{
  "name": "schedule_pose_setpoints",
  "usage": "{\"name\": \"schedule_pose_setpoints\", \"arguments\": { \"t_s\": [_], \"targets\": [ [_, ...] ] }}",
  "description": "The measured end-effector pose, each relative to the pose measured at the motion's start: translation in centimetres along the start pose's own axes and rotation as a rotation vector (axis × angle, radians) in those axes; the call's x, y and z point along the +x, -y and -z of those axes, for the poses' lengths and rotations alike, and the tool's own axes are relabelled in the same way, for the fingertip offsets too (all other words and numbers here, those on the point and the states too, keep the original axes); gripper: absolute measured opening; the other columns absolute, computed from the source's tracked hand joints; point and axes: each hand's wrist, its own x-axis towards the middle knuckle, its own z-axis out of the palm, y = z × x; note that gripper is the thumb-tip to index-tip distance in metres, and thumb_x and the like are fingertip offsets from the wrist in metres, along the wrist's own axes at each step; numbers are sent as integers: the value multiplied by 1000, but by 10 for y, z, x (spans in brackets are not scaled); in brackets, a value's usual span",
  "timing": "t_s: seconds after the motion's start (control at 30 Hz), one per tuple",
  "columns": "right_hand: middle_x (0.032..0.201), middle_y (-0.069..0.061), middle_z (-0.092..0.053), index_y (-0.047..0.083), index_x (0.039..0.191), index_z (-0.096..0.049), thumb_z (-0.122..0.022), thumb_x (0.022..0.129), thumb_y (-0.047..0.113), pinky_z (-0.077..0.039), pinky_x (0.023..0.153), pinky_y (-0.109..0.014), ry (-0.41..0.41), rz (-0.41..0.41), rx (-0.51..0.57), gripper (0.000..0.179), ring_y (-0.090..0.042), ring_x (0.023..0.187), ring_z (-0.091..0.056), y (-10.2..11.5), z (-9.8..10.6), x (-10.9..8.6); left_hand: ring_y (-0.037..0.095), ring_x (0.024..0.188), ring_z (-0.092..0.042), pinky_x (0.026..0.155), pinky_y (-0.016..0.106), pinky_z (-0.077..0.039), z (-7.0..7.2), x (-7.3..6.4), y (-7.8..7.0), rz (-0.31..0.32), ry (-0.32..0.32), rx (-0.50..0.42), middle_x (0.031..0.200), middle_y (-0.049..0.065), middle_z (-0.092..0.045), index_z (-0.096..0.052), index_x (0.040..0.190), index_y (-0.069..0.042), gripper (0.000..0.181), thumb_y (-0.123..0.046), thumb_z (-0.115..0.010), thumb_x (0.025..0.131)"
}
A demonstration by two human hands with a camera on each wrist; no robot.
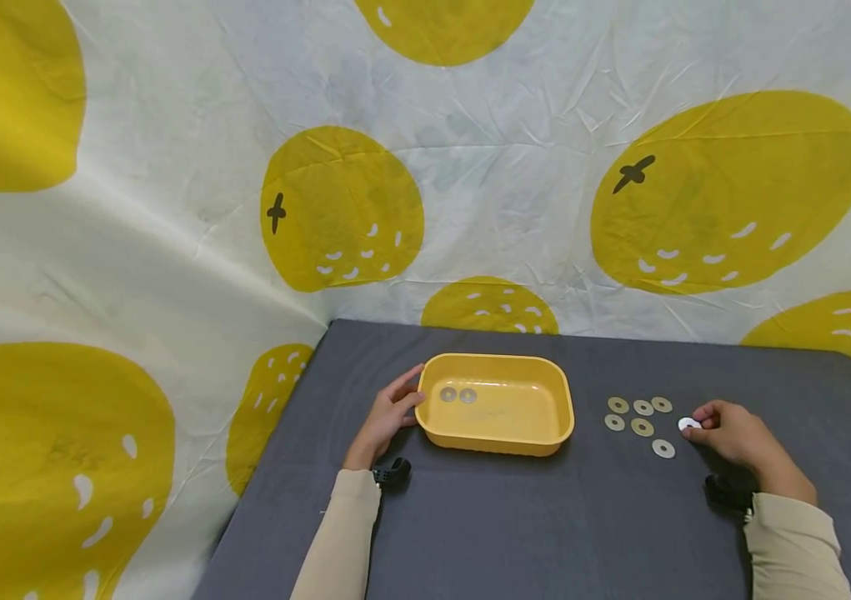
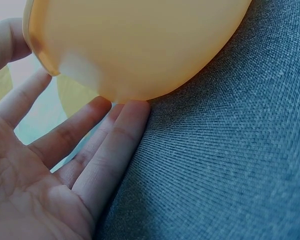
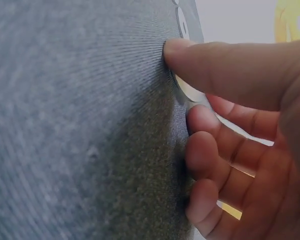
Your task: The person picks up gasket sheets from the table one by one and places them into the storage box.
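A yellow plastic tray [image 1: 496, 444] sits on the grey cloth, with two flat metal washers [image 1: 468, 396] lying in its left part. My left hand [image 1: 387, 417] holds the tray's left end. In the left wrist view, the thumb [image 2: 7, 42] is at the rim and the fingertips [image 2: 135, 107] touch the outer wall. To the right, my right hand [image 1: 736, 437] pinches a shiny washer [image 1: 689, 423] between thumb and forefinger, low at the cloth. The thumb [image 3: 210, 60] partly hides that washer [image 3: 187, 89] in the right wrist view; its other fingers are curled.
Several loose washers [image 1: 642, 427] lie between the tray and my right hand, one [image 1: 663, 449] nearer to me. The grey tabletop [image 1: 500, 525] meets a white curtain [image 1: 500, 208] with yellow fruit prints at its back and left. Both wrists wear black straps.
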Motion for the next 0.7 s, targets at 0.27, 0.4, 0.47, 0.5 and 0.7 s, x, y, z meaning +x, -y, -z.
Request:
{"name": "schedule_pose_setpoints", "arguments": {
  "t_s": [0.27,0.4,0.47,0.5,0.7],
  "targets": [
    [81,-4,-60,-1,102,-60,-78,89,21,-36,66,-32,-31,56,-31,31,-18,74,-52,8,0,0,33,124,-64,86,38,-62,0,2,0,3,5,-2,142,14,-60,-50,151,-38,53,-25,-66,102],
    [79,-2,-60,0,105,-64,-77,90,22,-36,65,-32,-22,66,-38,29,-16,72,-51,12,0,1,34,125,-63,87,38,-62,0,2,1,2,9,0,143,15,-59,-50,152,-36,54,-26,-66,101],
    [78,-1,-61,0,106,-64,-75,91,22,-36,64,-31,-21,75,-36,29,-15,71,-51,15,0,1,34,125,-63,87,38,-62,0,2,1,1,9,0,143,15,-59,-50,152,-36,54,-26,-66,101],
    [78,0,-61,0,107,-65,-75,91,22,-36,64,-31,-22,79,-33,28,-15,70,-51,16,0,1,34,125,-63,87,38,-62,0,2,2,1,7,1,143,15,-59,-50,152,-36,54,-26,-66,101],
    [77,0,-62,-3,113,-64,-71,93,18,-38,62,-30,-32,79,-16,30,-14,67,-53,25,0,2,33,125,-63,87,39,-62,-1,1,0,4,0,-2,143,14,-60,-51,151,-38,53,-24,-65,102]
  ]
}}
